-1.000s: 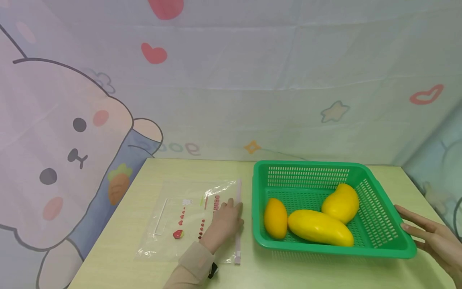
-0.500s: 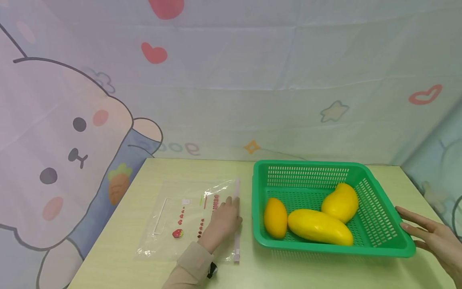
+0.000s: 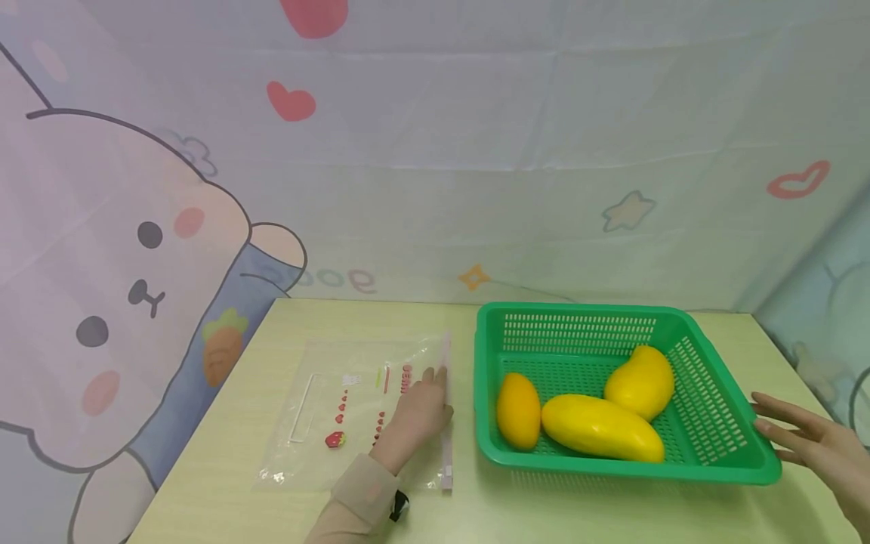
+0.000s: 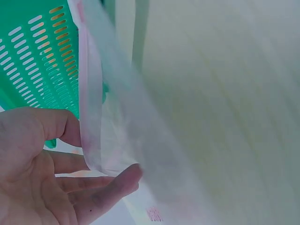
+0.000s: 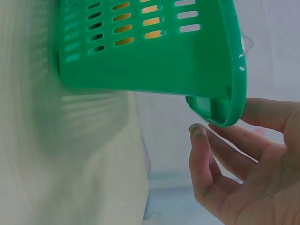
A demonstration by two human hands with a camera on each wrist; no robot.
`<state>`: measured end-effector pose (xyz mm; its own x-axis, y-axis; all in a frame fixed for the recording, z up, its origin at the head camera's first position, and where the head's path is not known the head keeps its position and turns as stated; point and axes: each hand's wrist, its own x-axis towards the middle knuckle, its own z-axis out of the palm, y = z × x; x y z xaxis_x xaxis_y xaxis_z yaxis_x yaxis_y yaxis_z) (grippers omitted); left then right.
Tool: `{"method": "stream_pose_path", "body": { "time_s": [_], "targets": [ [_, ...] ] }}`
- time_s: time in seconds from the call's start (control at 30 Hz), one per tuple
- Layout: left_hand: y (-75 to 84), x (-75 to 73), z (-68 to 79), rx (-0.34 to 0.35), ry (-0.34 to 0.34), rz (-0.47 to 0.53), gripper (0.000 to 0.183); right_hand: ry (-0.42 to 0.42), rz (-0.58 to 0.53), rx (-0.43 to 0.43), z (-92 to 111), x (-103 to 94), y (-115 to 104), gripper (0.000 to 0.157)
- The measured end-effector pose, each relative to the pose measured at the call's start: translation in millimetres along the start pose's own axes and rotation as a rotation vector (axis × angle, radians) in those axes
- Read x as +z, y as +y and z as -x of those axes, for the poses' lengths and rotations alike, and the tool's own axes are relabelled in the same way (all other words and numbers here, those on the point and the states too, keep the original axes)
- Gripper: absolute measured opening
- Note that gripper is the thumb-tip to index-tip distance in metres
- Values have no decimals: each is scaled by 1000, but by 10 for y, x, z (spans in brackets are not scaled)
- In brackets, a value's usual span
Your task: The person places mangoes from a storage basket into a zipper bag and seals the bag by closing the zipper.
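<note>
A clear plastic zip bag (image 3: pixel 353 468) with strawberry and heart prints lies flat on the table's left side. My left hand (image 3: pixel 416 414) grips its zip edge on the right; in the left wrist view, the clear film runs between the thumb (image 4: pixel 126 180) and the other fingers, and the edge is lifted a little. A green slotted basket (image 3: pixel 714 468) stands to the right, holding two yellow mangoes (image 3: pixel 601 428) (image 3: pixel 639 384) and an orange-yellow one (image 3: pixel 519 412). My right hand (image 3: pixel 819 446) touches the basket's right rim with nearly straight fingers.
The pale wooden table (image 3: pixel 224 483) runs back to a printed cloth backdrop (image 3: pixel 516 166) with a cartoon bear on the left. The basket stands close to the bag's zip edge. A dark cable (image 3: pixel 858 397) shows at the far right.
The bag's zip edge has shifted slightly left and up with my left hand. My right hand stays by the basket rim, its fingers moving only a little. The mangoes keep their places.
</note>
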<state>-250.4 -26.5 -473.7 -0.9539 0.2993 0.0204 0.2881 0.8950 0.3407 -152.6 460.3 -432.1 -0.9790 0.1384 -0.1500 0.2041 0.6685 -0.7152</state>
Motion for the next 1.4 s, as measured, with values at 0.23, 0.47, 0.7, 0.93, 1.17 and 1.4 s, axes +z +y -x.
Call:
{"method": "stream_pose_path", "body": {
  "time_s": [0.23,0.47,0.7,0.93,1.17,1.4],
  "targets": [
    [7,-27,17,-18,-13,6,63,107,38,-64,61,24,-133,67],
    [10,-65,7,-35,-18,26,64,125,94,-32,107,24,-230,67],
    [10,-90,10,-59,-30,60,66,130,74,-2,127,44,-288,67],
    [41,-153,42,-58,-24,93,65,126,50,39,143,86,-445,71],
    [73,-231,88,-44,-19,125,65,169,102,-15,163,155,-520,65],
    [84,-258,102,-51,-4,131,65,230,76,-116,216,238,-624,58]
  ]
}}
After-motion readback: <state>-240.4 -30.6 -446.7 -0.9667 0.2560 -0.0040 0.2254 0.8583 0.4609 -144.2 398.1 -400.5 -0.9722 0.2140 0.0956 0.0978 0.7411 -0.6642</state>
